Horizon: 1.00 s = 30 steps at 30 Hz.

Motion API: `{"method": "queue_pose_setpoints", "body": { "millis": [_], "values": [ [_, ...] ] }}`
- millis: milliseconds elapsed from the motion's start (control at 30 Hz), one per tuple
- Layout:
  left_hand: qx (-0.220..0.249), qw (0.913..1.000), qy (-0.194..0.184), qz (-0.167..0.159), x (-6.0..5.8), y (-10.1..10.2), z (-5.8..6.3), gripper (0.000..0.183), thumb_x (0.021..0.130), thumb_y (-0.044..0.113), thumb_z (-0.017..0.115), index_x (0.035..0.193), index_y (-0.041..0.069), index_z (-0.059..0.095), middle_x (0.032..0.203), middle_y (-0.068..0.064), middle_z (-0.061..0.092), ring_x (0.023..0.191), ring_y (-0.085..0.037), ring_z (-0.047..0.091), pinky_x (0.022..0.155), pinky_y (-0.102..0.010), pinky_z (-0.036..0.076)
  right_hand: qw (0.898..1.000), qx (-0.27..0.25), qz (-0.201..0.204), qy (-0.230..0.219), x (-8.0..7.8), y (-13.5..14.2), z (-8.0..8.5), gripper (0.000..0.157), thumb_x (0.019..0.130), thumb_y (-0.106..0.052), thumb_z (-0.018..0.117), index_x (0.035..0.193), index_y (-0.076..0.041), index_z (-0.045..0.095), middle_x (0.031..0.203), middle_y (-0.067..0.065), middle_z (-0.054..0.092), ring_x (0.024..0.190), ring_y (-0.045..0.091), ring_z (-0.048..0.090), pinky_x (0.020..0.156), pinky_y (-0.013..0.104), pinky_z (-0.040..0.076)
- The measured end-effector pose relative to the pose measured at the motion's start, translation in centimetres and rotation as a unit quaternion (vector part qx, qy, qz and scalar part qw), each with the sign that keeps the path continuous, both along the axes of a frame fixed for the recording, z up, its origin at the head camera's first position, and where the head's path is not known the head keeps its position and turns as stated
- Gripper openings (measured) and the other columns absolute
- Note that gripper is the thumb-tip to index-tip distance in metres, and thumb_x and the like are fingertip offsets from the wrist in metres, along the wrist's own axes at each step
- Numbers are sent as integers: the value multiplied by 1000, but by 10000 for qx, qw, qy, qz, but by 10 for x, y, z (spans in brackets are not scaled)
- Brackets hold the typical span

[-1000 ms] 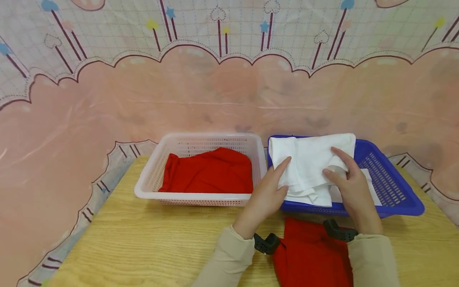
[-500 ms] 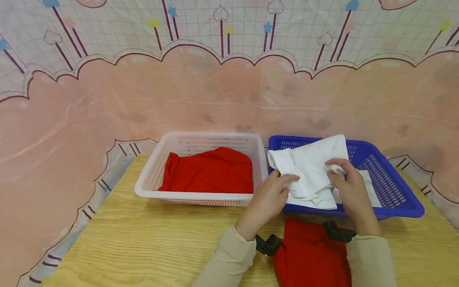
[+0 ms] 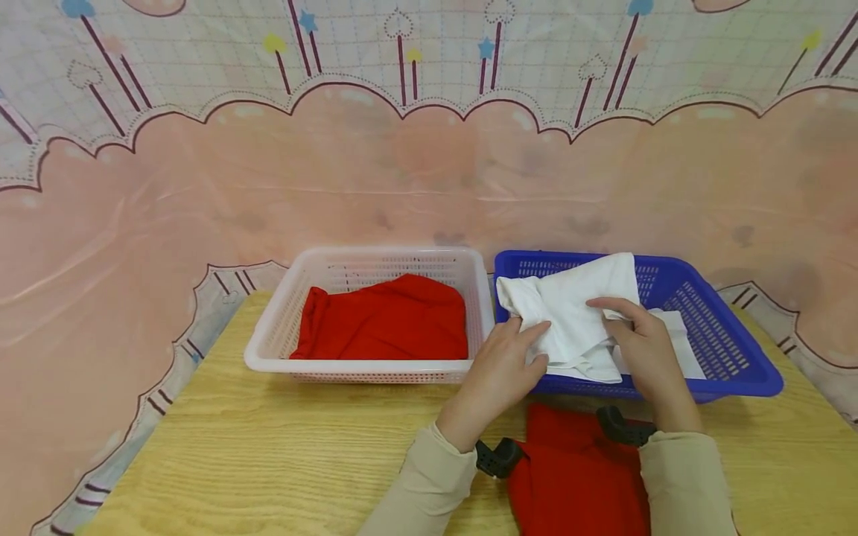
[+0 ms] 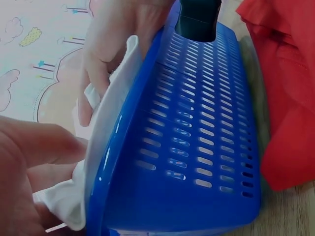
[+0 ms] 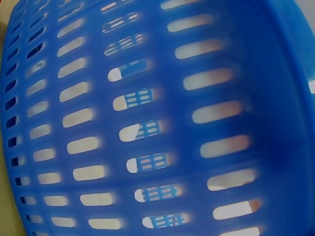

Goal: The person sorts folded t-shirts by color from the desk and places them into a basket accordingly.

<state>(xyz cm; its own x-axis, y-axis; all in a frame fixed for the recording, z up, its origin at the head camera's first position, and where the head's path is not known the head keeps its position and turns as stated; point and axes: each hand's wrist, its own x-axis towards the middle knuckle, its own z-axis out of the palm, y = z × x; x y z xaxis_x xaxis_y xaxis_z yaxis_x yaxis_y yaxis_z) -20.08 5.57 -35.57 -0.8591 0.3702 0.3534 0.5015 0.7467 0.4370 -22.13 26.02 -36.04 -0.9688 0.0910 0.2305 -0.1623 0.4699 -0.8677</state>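
Note:
A folded white cloth (image 3: pixel 576 298) lies at the left end of the blue plastic basket (image 3: pixel 727 327), its near edge at the front rim. My left hand (image 3: pixel 499 368) grips its left side, with index finger and thumb on the near face and another finger behind. On the right side of the cloth, my right hand (image 3: pixel 643 346) holds an edge between index finger and thumb. Another white piece of fabric (image 3: pixel 682 346) lies beneath, inside the basket. In the left wrist view, the white cloth (image 4: pixel 110 108) runs along the rim. The basket wall (image 5: pixel 162 113) fills the right wrist view.
A white plastic basket (image 3: pixel 375 366) holding red cloth (image 3: pixel 389 320) stands left of the blue one. Another red cloth (image 3: pixel 576 476) lies on the wooden table (image 3: pixel 281 454) in front, partly under the right forearm. A patterned curtain (image 3: pixel 335 179) hangs behind.
The white cloth has come down and tilted, its left corner lower in the blue basket. Both hands have moved lower with it, and the left fingers have bent round its edge.

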Motion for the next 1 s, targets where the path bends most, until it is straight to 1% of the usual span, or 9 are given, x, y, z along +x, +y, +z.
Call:
{"method": "queue_pose_setpoints", "body": {
  "millis": [100,200,333,433,500,733,867,933,1000],
  "values": [
    [-103,9999,96,-26,0,0,-2,43,85,25,57,127,21,52,110,-7,52,106,-19,45,89,-27,38,9999,25,-163,30,1,-1,0,31,93,-22,45,122,-22,56,76,11,37,68,18,37,57,25,34],
    [-135,9999,69,-6,0,1,-4,44,86,28,55,129,20,50,114,-8,51,110,-19,43,92,-27,36,9995,-10,-294,81,0,-1,-1,32,93,-23,45,123,-23,56,75,10,33,64,18,34,56,26,32],
    [-183,9998,-24,24,1,1,-5,47,86,31,55,131,20,47,120,-8,50,112,-19,42,94,-30,35,9991,-143,-379,133,-1,-2,-2,32,93,-23,45,123,-23,54,99,7,47,80,16,37,64,24,32],
    [-344,9994,86,-14,1,2,-7,49,86,33,55,132,20,46,119,-8,51,112,-19,43,94,-32,35,9985,-188,-480,161,-1,-2,-2,33,93,-23,43,125,-24,53,123,2,44,95,17,35,71,24,30],
    [-508,9984,229,-37,2,2,-8,50,86,34,54,132,19,45,116,-7,52,110,-19,44,93,-32,35,9980,-175,-588,179,-1,-2,-2,34,94,-23,42,126,-26,52,128,2,42,98,16,35,72,23,30],
    [-1189,9920,418,-19,3,3,-11,52,89,41,46,135,16,41,118,-6,51,113,-20,42,101,-34,25,9969,74,-763,183,0,-4,-1,34,93,-23,42,125,-28,53,125,2,43,80,17,40,57,24,34],
    [-1391,9896,364,28,3,5,-13,55,89,44,43,136,16,39,125,-6,48,119,-21,37,104,-38,20,9961,174,-841,224,1,-4,0,35,93,-24,41,126,-27,52,131,4,42,98,17,38,67,25,30],
    [-1462,9885,382,64,3,6,-13,54,90,45,42,135,15,39,126,-6,47,120,-22,36,104,-39,20,9959,212,-857,197,1,-4,0,34,93,-25,41,126,-28,52,129,4,43,91,18,44,65,25,33],
    [-1543,9871,423,110,4,6,-13,53,91,44,41,134,15,41,126,-6,47,120,-22,37,104,-39,20,9961,299,-810,170,1,-4,0,34,93,-25,41,125,-27,53,123,6,45,73,17,48,56,25,36]
  ]
}}
